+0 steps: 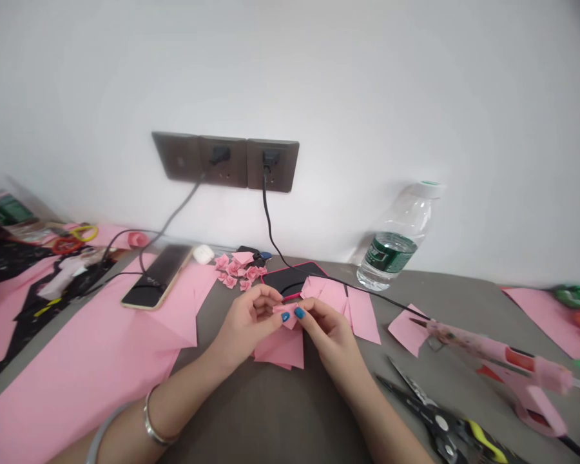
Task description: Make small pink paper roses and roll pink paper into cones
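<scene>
Between my two hands is a small folded piece of pink paper (286, 316), pinched at its edges. My left hand (252, 322) grips its left side with thumb and fingers, and my right hand (329, 330) pinches the right side. Just under them lie square pink paper sheets (280, 351) on the grey tabletop. Behind my left hand sits a cluster of small pink paper roses (232, 269). More pink paper squares (362, 312) rest beyond my right hand, partly over a black phone with a red edge (290, 280).
Scissors (430, 412) with blades apart and a pink glue gun (507, 364) lie at right. A water bottle (391, 238) stands by the wall. At left are large pink sheets (91, 361) and a phone (157, 277) with its cable. Cords run from the wall sockets (225, 161).
</scene>
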{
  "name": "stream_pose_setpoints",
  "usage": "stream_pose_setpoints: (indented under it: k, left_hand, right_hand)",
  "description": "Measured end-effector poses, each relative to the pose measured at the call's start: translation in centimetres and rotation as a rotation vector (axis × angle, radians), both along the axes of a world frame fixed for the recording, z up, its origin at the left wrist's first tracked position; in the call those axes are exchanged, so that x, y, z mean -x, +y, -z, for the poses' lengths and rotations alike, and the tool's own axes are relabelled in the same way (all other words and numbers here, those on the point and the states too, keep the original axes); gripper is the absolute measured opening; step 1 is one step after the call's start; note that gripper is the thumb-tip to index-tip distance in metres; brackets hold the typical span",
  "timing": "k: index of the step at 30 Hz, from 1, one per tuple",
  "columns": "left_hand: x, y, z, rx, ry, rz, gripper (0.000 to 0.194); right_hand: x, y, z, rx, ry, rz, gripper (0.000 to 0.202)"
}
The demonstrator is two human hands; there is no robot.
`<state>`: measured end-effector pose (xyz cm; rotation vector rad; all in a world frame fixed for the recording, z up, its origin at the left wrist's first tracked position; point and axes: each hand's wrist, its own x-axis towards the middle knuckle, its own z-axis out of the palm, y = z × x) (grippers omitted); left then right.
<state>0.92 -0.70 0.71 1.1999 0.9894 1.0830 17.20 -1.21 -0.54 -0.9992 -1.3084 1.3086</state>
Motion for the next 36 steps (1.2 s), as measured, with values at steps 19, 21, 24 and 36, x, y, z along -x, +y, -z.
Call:
stream_pose_setpoints:
  k: [19, 21, 24, 36]
  left_hand:
    - [0.1, -0.1, -0.1, -0.237, 0.255, -0.105, 0.013]
    - [0.1, -0.1, 0.0, -0.38, 0.36, -0.104, 0.008]
    - [0.2, -0.3, 0.1, -0.588, 0.452, -0.106, 0.015]
    - [0.2, -0.3, 0.4, -0.451, 0.33, 0.002, 0.005]
  right_hand:
    - [-0.2, -0.2, 0.9, -0.058, 0.029, 0.092, 0.02]
    - [-0.1, -0.2, 1.0, -0.053, 0.051, 0.074, 0.017]
    - [0.1, -0.4, 1.1, -0.047, 0.06, 0.068, 0.019]
    - [-0.6, 0.0, 1.2, 0.094, 0.182, 0.043, 0.026]
